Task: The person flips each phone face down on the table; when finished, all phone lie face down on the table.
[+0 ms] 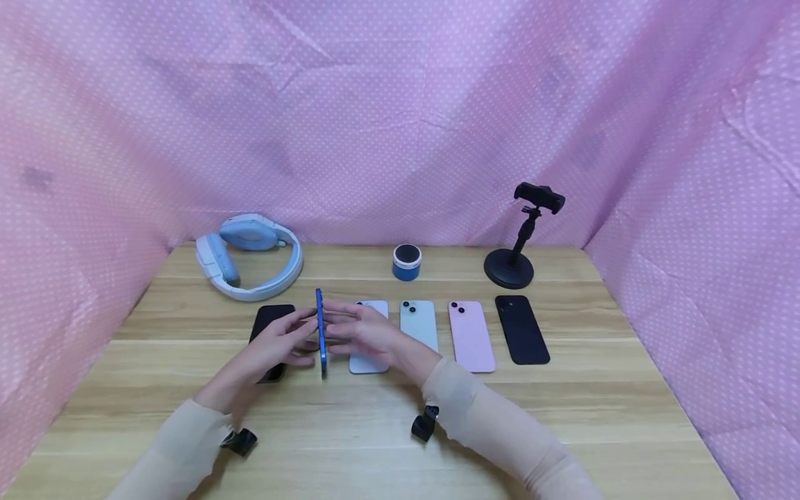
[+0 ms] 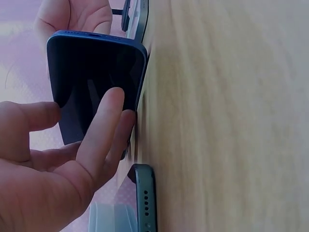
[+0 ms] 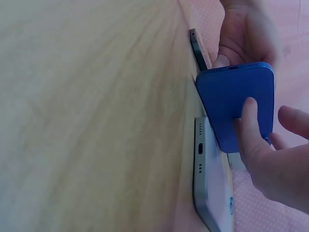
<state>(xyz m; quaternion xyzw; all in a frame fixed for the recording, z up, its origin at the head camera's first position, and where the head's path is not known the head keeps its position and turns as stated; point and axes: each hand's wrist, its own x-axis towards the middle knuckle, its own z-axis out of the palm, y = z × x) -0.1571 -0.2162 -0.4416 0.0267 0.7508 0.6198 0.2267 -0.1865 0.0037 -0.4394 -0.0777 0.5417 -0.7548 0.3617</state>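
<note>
Blue, smooth, round-cornered phone (image 3: 224, 104) is edgewise between left hand (image 1: 278, 345) and right hand (image 1: 373, 335), fingers extended, each grip unclenched, nearer the wood-grained table's (image 1: 331, 444) left edge.

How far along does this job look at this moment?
Looks done: two dark phones, two pale phones and a pink phone lie flat in a row on the table. In hand: the blue phone, held on edge between the left hand and right hand. Probably left: laying it flat, as it is upright between its neighbours; the phone stand holds nothing.
</note>
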